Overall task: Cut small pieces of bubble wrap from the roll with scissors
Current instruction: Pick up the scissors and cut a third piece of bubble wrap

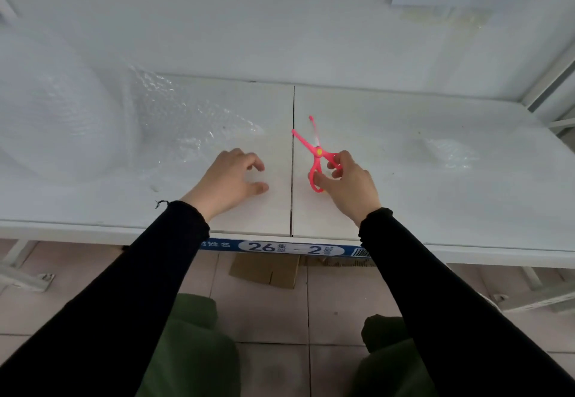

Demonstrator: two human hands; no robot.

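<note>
A big roll of clear bubble wrap (53, 123) lies at the left of the white table (435, 210). Its loose sheet (193, 129) spreads rightward over the tabletop. My left hand (230, 179) hovers just past the sheet's near right corner, fingers curled apart, holding nothing. My right hand (348, 182) grips the handles of pink scissors (317, 154). Their blades are spread apart and point away from me, over the seam between the two table halves. A small cut piece of bubble wrap (448, 154) lies to the right.
A white wall (280, 23) rises directly behind the table. Under the front edge there is a blue-labelled box (292, 249) and flat cardboard (264, 270) on the tiled floor. White metal frame legs (28, 278) stand at the lower left and at the right.
</note>
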